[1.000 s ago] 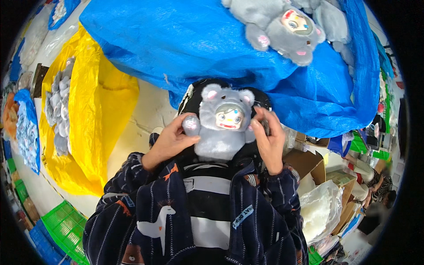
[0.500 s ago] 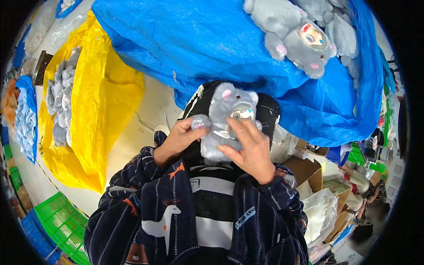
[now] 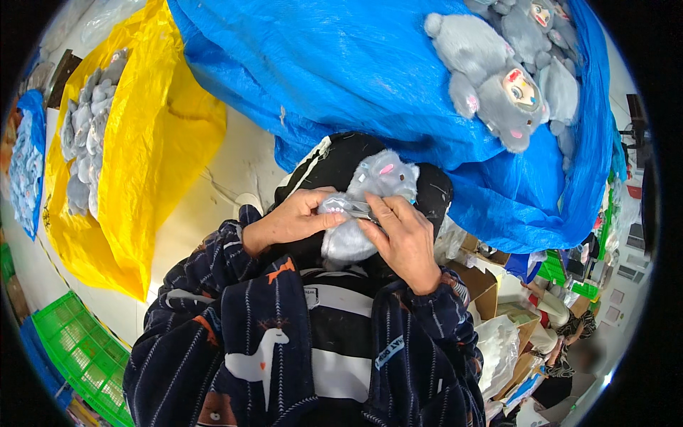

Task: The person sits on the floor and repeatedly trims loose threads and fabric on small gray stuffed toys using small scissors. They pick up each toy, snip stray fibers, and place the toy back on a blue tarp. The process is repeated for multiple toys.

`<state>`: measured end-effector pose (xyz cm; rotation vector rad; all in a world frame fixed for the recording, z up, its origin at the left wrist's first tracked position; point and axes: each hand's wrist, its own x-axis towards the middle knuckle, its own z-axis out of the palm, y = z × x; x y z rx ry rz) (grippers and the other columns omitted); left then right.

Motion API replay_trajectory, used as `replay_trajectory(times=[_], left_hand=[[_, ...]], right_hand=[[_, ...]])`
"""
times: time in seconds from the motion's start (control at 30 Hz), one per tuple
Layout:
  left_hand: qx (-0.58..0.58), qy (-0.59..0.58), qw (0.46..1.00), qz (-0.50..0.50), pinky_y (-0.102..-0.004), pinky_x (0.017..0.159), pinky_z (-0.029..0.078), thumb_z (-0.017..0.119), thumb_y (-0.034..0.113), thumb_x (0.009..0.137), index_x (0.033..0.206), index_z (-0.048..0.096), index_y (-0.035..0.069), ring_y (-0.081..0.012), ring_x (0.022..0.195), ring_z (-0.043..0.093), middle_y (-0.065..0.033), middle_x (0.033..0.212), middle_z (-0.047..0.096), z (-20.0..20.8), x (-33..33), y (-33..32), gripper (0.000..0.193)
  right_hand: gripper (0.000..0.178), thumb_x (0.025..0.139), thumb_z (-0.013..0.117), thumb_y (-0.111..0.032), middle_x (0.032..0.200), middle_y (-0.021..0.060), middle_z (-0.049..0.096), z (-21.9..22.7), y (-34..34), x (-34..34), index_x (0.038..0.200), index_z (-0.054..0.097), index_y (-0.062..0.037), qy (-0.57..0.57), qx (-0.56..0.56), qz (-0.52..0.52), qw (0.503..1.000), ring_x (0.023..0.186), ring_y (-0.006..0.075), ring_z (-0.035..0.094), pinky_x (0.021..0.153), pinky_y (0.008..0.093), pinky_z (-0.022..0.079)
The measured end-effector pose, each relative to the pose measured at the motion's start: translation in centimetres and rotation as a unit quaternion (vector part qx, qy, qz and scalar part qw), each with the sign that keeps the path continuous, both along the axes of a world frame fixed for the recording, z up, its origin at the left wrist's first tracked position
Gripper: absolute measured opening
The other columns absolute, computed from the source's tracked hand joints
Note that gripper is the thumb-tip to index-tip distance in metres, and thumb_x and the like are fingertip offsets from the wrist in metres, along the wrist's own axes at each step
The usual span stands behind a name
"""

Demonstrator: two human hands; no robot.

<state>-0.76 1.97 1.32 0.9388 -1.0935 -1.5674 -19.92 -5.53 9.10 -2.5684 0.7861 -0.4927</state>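
A grey plush bear doll lies across my lap, its eared head pointing away from me. My left hand is closed on the doll's paw, which has small pink pads, with thumb and fingers on either side. My right hand pinches at the doll's middle, between head and belly, beside that paw. A thin greyish, shiny strip shows between the two hands; what it is I cannot make out. The doll's face is mostly turned aside and hidden; a pink inner ear shows.
Ahead spreads a big blue sack with several more grey plush dolls on its right part. To the left stands a yellow sack holding small grey plush pieces. A green crate is at lower left, cardboard boxes at right.
The doll has turned and its face has rotated out of sight. My left hand has brought the paw inward, toward my right hand, which has moved from the face to the doll's middle.
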Motion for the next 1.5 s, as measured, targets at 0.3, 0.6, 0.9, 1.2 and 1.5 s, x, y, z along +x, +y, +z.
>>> replay_trajectory(times=[0.3, 0.6, 0.9, 1.2, 1.5], left_hand=[[-0.043, -0.070, 0.995, -0.064, -0.0267, 0.063, 0.040, 0.061, 0.021, 0.090, 0.097, 0.061, 0.000, -0.0094, 0.074, 0.049, -0.0024, 0.079, 0.051, -0.1, 0.8, -0.9, 0.023], [-0.078, -0.098, 0.988, -0.095, -0.0289, 0.070, 0.044, 0.062, 0.015, 0.088, 0.100, 0.061, -0.002, -0.0134, 0.081, 0.056, -0.0082, 0.090, 0.060, -0.6, 1.1, -1.5, 0.021], [-0.022, -0.167, 0.975, -0.143, -0.0298, 0.070, 0.046, 0.064, 0.015, 0.085, 0.097, 0.061, -0.003, -0.0139, 0.077, 0.057, -0.0099, 0.083, 0.062, -0.5, 1.7, -1.9, 0.022], [0.037, -0.034, 0.997, -0.064, -0.0260, 0.068, 0.046, 0.067, 0.022, 0.085, 0.095, 0.065, -0.001, -0.0080, 0.075, 0.056, -0.0050, 0.080, 0.066, -1.3, 0.6, -1.1, 0.025], [-0.103, -0.077, 0.992, -0.010, -0.0265, 0.069, 0.045, 0.067, 0.024, 0.085, 0.095, 0.064, -0.002, -0.0096, 0.078, 0.056, -0.0068, 0.086, 0.065, -1.8, 0.4, -1.4, 0.028]], right_hand=[[0.038, 0.076, 0.071, -0.018, 0.084, 0.0052, 0.054, 0.3, -0.7, 0.9, 0.110, 0.061, -0.0054, 0.019, -0.012, 0.057, 0.998, 0.074, 0.0227, 0.058, 0.063, 0.0337, 0.049], [0.040, 0.076, 0.067, -0.022, 0.086, 0.0037, 0.053, 1.2, -2.2, 0.8, 0.112, 0.059, -0.0058, 0.096, -0.095, 0.145, 0.980, 0.076, 0.0186, 0.056, 0.063, 0.0302, 0.047], [0.041, 0.076, 0.057, -0.016, 0.083, 0.0030, 0.049, 1.8, -1.6, 2.2, 0.115, 0.056, -0.0022, 0.181, -0.133, 0.187, 0.956, 0.078, 0.0170, 0.054, 0.063, 0.0289, 0.047], [0.029, 0.091, 0.059, -0.015, 0.088, 0.0004, 0.062, -0.6, -1.1, 1.1, 0.116, 0.059, 0.0000, -0.209, 0.542, -0.133, 0.803, 0.073, 0.0067, 0.053, 0.063, 0.0220, 0.045], [0.031, 0.076, 0.073, -0.013, 0.093, 0.0132, 0.059, -1.5, -0.5, 3.0, 0.103, 0.061, -0.0048, 0.052, 0.095, 0.056, 0.993, 0.074, 0.0252, 0.062, 0.062, 0.0346, 0.051]])
